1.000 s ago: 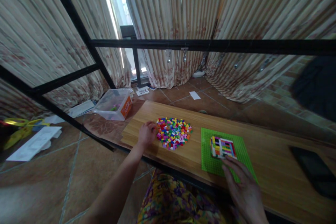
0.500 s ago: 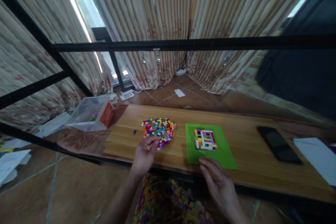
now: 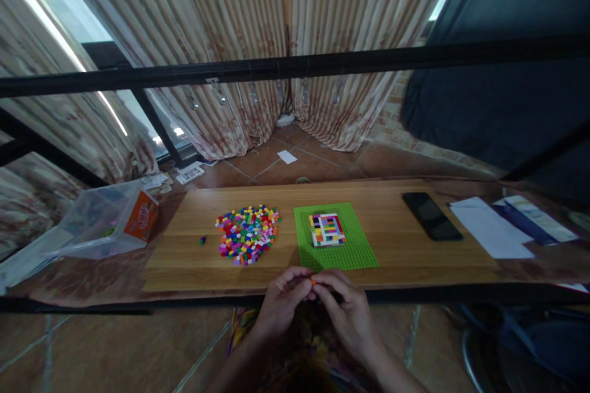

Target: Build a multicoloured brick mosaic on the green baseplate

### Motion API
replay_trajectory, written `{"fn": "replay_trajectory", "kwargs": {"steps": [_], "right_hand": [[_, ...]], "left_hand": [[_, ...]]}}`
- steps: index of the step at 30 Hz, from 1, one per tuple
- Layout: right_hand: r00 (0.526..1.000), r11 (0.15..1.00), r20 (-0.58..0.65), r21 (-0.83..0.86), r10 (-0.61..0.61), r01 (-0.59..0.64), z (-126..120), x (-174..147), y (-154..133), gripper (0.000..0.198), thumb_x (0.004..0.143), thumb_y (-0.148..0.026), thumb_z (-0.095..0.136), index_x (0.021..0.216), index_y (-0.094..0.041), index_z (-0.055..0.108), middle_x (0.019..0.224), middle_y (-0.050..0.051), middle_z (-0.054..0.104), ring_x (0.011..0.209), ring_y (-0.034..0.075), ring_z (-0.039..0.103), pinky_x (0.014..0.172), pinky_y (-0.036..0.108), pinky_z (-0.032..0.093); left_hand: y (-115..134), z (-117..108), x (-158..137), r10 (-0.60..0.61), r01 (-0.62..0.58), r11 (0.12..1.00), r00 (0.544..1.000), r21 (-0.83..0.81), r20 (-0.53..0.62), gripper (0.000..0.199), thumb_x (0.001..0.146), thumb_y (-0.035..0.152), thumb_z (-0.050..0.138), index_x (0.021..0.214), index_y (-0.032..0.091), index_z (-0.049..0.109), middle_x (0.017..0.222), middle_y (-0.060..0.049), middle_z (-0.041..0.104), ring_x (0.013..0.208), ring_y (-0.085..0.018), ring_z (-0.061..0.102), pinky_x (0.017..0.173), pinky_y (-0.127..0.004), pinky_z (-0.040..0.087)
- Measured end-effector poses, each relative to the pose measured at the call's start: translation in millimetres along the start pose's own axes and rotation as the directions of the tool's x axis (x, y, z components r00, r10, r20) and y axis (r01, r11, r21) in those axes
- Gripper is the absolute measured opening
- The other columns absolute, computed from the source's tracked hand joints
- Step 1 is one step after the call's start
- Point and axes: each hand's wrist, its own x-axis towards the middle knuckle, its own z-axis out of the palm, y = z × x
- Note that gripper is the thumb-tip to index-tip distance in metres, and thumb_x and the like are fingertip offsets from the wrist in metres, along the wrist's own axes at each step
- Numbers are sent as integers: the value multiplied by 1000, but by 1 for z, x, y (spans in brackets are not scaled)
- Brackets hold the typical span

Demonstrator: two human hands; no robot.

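My left hand (image 3: 284, 296) and my right hand (image 3: 345, 302) meet at the table's front edge, just below the green baseplate (image 3: 362, 245). Both are closed in a pinch, and a small orange brick (image 3: 313, 282) shows between their fingertips. Whether another brick is hidden in the fingers I cannot see. On the baseplate stands a low square build (image 3: 328, 242) of many-coloured bricks with white along its front. To the left lies a heap of loose small bricks (image 3: 249, 239) in mixed colours.
A tiny dark brick (image 3: 202, 240) lies alone left of the heap. At the right, a black phone (image 3: 431, 215) rests on the wooden table (image 3: 170, 258), with papers (image 3: 488, 230) beyond it. A clear plastic box (image 3: 101, 221) with an orange label stands past the left end.
My left hand has come from the brick heap to the middle and met my right hand, the orange brick now at their fingertips. The camera view has turned right.
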Motion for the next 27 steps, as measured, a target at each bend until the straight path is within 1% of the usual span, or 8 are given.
{"fn": "replay_trajectory", "kwargs": {"steps": [5, 8, 9, 14, 18, 20, 23, 27], "right_hand": [[995, 986, -103, -165, -8, -9, -23, 15, 19, 21, 92, -35, 50, 96, -24, 68, 91, 6, 68, 85, 19, 65, 75, 32, 55], [980, 939, -189, -345, -65, -4, -40, 36, 40, 25, 93, -36, 48, 93, -23, 69, 92, 8, 68, 87, 21, 64, 81, 37, 53], [979, 915, -181, -404, -90, 10, -45, 43, 47, 26, 93, -36, 48, 92, -22, 69, 93, 8, 68, 88, 22, 63, 82, 37, 53], [986, 775, -51, -625, -157, 92, -55, 65, 71, 31, 94, -32, 42, 93, -22, 72, 96, 9, 66, 90, 22, 61, 83, 36, 51], [986, 726, 7, -676, -168, 128, -56, 67, 74, 30, 94, -29, 43, 91, -21, 72, 96, 10, 65, 90, 22, 59, 83, 34, 49], [986, 736, 9, -664, -166, 130, -57, 68, 73, 28, 92, -29, 45, 89, -21, 72, 95, 10, 65, 90, 22, 59, 83, 34, 49], [990, 803, -27, -589, -139, 96, -57, 71, 75, 24, 89, -30, 49, 85, -21, 71, 95, 9, 66, 88, 22, 60, 82, 36, 49], [989, 920, -146, -391, -20, -39, -53, 74, 81, 21, 83, -35, 56, 79, -21, 71, 90, 8, 66, 82, 21, 62, 76, 36, 50]], "left_hand": [[3, 4, 3, 33, -33, 995, 999, 97, -2, 39, 67, 43, 75, 95, 17, 67, 84, -7, 72, 73, -16, 65, 74, -29, 52], [10, -12, 6, 97, -82, 983, 992, 162, -86, 38, 67, 43, 74, 94, 17, 67, 85, -7, 72, 79, -18, 67, 76, -30, 53], [12, -20, 7, 122, -98, 979, 984, 178, -128, 38, 67, 44, 74, 93, 17, 67, 84, -6, 72, 80, -19, 67, 77, -31, 54], [20, -70, 11, 269, -182, 948, 896, 262, -353, 42, 61, 47, 76, 89, 16, 68, 81, -5, 71, 84, -22, 67, 78, -35, 55], [25, -108, 7, 326, -203, 935, 811, 289, -486, 46, 59, 49, 76, 90, 15, 67, 86, -6, 72, 84, -22, 68, 80, -35, 55], [28, -125, 5, 341, -199, 931, 771, 306, -538, 46, 59, 47, 75, 90, 15, 67, 87, -7, 72, 84, -21, 68, 80, -35, 55], [34, -149, 5, 382, -168, 909, 700, 380, -604, 44, 61, 44, 72, 93, 14, 67, 89, -6, 72, 83, -20, 67, 80, -33, 54], [44, -174, 12, 456, -96, 847, 637, 524, -621, 44, 66, 43, 65, 99, 14, 66, 90, -7, 71, 83, -20, 66, 79, -32, 52]]}}
